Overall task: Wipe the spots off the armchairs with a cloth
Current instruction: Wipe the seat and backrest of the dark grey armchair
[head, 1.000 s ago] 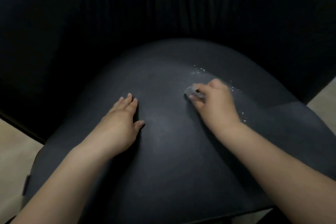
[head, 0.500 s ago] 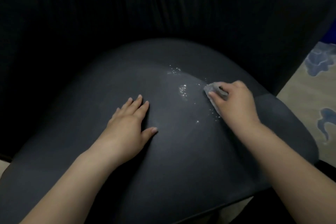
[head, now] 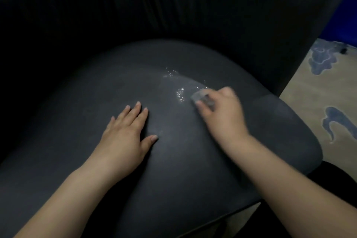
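A dark grey, smooth-skinned armchair seat cushion (head: 173, 170) with a rounded back edge filled most of the view, and everything else sat in relation to it. Behind the cushion rose the armchair's black pleated backrest (head: 154, 6), lost in shadow.

The left hand (head: 125, 137) lay flat on the middle of the cushion, palm down, fingers straight and close together, thumb spread out to the side; it held nothing and simply rested on the surface.

The right hand (head: 222, 114) was on the cushion's right half, toward the back, somewhat blurred. Its fingers and thumb were curled round a small, pale grey wad of cloth (head: 202, 98), gripping it and pressing it down against the cushion. Only the front edge of the cloth showed past the fingertips.

Just to the left of the cloth, and further back on the cushion, glistening white spots (head: 180, 93) were scattered in small clusters; a second patch of them (head: 171, 73) lay nearer the cushion's back edge. Between these and the cloth ran a slightly lighter, smeared band.

Off the cushion's right side lay a beige carpet with blue cloud-like patterns (head: 318, 102), and beyond that a strip of bright blue surface (head: 343, 21).
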The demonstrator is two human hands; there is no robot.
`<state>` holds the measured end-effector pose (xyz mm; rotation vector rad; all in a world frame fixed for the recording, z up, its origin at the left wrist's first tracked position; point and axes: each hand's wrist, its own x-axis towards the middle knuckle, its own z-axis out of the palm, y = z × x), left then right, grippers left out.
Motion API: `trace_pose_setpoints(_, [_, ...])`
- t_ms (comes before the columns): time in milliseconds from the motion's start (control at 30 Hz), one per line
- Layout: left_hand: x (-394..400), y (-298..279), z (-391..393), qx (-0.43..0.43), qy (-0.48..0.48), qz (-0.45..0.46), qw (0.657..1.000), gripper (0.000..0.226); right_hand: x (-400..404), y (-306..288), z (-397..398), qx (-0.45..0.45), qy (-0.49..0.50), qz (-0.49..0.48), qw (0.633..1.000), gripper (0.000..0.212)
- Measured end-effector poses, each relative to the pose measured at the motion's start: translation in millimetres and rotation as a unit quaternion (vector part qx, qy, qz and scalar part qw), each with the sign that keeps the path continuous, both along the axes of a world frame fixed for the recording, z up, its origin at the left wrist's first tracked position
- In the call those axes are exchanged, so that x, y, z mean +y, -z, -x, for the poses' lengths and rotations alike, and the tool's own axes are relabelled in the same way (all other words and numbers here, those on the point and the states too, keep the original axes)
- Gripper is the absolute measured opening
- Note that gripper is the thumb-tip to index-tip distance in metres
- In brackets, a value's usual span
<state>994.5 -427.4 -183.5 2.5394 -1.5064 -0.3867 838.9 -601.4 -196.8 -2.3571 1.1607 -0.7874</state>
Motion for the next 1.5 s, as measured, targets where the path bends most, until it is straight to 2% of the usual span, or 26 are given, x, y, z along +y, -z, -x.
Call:
trace_pose_setpoints(67, [-2.0, 0.5, 0.3, 0.003, -0.007, 0.001, 1.0, 0.075, 41.0, 2.6, -20.5, -0.004, -0.098, 0.002, 0.995, 0.027])
trace_pose_setpoints(133, [-2.1, 0.4, -1.9, 0.0, -0.003, -0.003, 1.0, 0.075, 49.3, 1.5, -24.3, 0.001, -0.16, 0.009, 0.987, 0.033])
trace_pose_setpoints(167, [-0.9, 0.2, -3.4, 0.001, 0.002, -0.003, 1.0, 0.076, 37.3, -0.3, -22.3, 0.003, -0.156, 0.005, 0.988, 0.032])
trace_pose_setpoints(300, [4.3, 0.2, -4.6, 0.023, 0.003, 0.038, 0.999, 0.075, -25.6, -3.8, -6.7, -0.013, 0.006, -0.029, 0.999, 0.022])
trace_pose_setpoints(333, [3.9, 0.2, -4.1, 0.026, 0.001, 0.053, 0.998, 0.074, -26.7, -2.7, -8.3, -0.019, 0.012, -0.035, 0.999, 0.022])
trace_pose_setpoints(433, [-0.8, 2.5, -2.9, 0.022, 0.001, 0.072, 0.997, 0.071, -4.3, -0.3, -16.2, -0.018, -0.097, -0.012, 0.995, 0.028])
trace_pose_setpoints(500, [-6.3, 4.5, -6.1, 0.012, 0.005, 0.068, 0.998, 0.074, -17.1, -2.9, -13.2, -0.017, -0.105, -0.002, 0.994, 0.028])
trace_pose_setpoints(567, [-12.6, 5.8, -9.4, 0.003, 0.01, 0.055, 0.998, 0.081, -53.5, -5.7, -5.2, -0.003, -0.008, 0.006, 1.0, 0.024])
trace_pose_setpoints(633, [-19.5, 7.9, -12.3, -0.009, 0.01, 0.044, 0.999, 0.092, -76.8, -6.5, -1.6, 0.008, 0.077, -0.026, 0.997, 0.025])
trace_pose_setpoints(700, [-28.0, 10.7, -14.6, -0.019, 0.006, 0.043, 0.999, 0.093, -66.9, -2.2, -12.7, 0.008, 0.045, -0.016, 0.999, 0.026])
trace_pose_setpoints(800, [-41.1, 14.5, -19.8, -0.037, -0.002, 0.049, 0.998, 0.087, -38.0, 0.2, -31.2, 0.002, -0.094, 0.0, 0.996, 0.028])
trace_pose_setpoints(834, [-44.8, 15.0, -22.3, -0.042, -0.001, 0.05, 0.998, 0.087, -42.4, -0.4, -33.0, 0.005, -0.103, 0.005, 0.995, 0.028])
trace_pose_setpoints(967, [-48.2, 17.3, -30.0, -0.045, 0.01, 0.05, 0.998, 0.087, -87.2, -5.4, -29.7, 0.007, 0.049, -0.045, 0.998, 0.03])
trace_pose_setpoints(1000, [-47.8, 18.1, -30.6, -0.047, 0.011, 0.052, 0.997, 0.084, -83.9, -4.1, -33.3, 0.004, 0.048, -0.045, 0.998, 0.03])
trace_pose_setpoints(1134, [-47.7, 18.5, -30.9, -0.04, 0.009, 0.058, 0.997, 0.075, -28.5, 2.1, -61.7, 0.0, -0.113, 0.011, 0.994, 0.028])
trace_pose_setpoints(1167, [-48.0, 17.8, -31.6, -0.036, 0.01, 0.057, 0.998, 0.074, -28.6, 1.5, -64.0, 0.004, -0.128, 0.015, 0.992, 0.029])
trace_pose_setpoints(1334, [-44.9, 19.0, -35.4, -0.023, 0.013, 0.061, 0.998, 0.074, -81.2, -5.7, -58.1, 0.02, 0.033, -0.033, 0.999, 0.029])
trace_pose_setpoints(1367, [-45.9, 20.3, -37.4, -0.023, 0.006, 0.064, 0.998, 0.073, -72.1, -4.1, -61.5, 0.012, 0.025, -0.03, 0.999, 0.028])
trace_pose_setpoints(1500, [-61.5, 23.8, -61.1, -0.024, -0.043, 0.063, 0.997, 0.065, -6.9, 2.2, -77.0, 0.001, -0.115, 0.01, 0.993, 0.031])
